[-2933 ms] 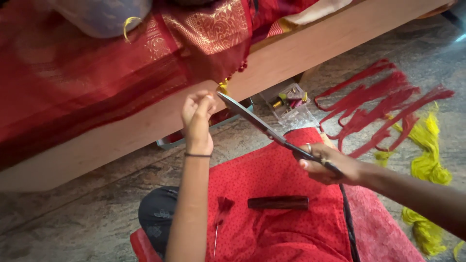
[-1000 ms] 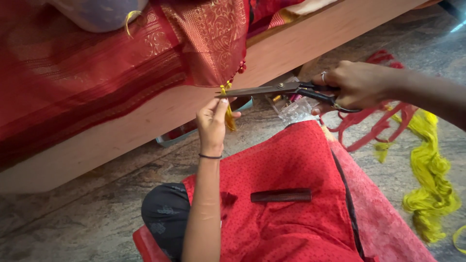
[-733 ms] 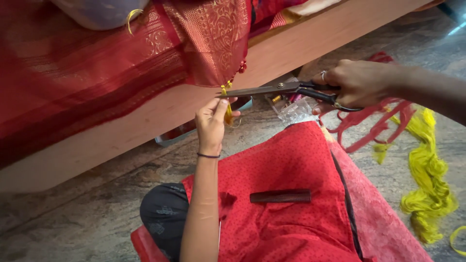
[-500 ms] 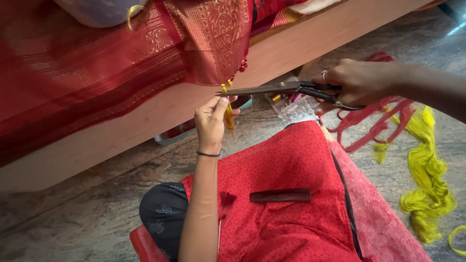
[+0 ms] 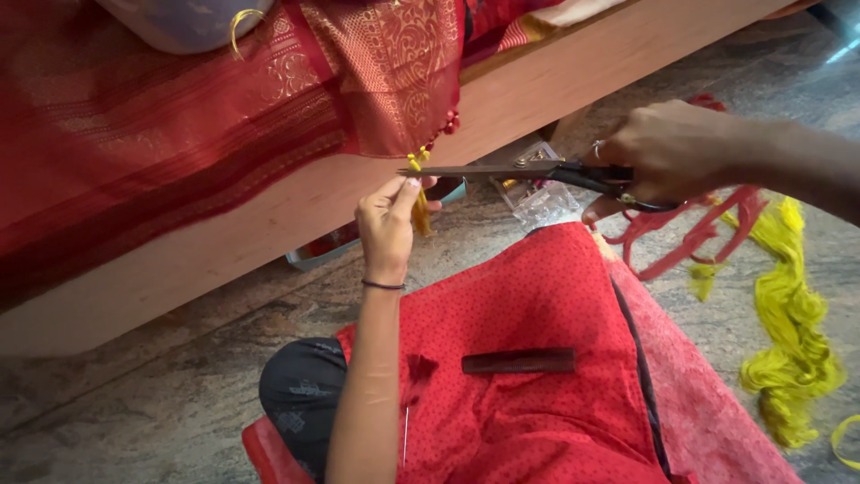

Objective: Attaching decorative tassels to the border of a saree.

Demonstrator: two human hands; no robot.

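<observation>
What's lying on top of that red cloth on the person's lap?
On the red cloth lie a dark comb, a small red tassel and a needle. The left forearm covers whatever lies beneath it.

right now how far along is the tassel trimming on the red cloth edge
Done: a few red bead tassels already hang on the cloth's edge. In hand: the left hand pinches a yellow tassel while the right hand has the scissors at its top. Left: loose red threads and yellow threads on the floor.

Left hand (image 5: 387, 220) pinching; right hand (image 5: 667, 152) gripping, raised.
</observation>
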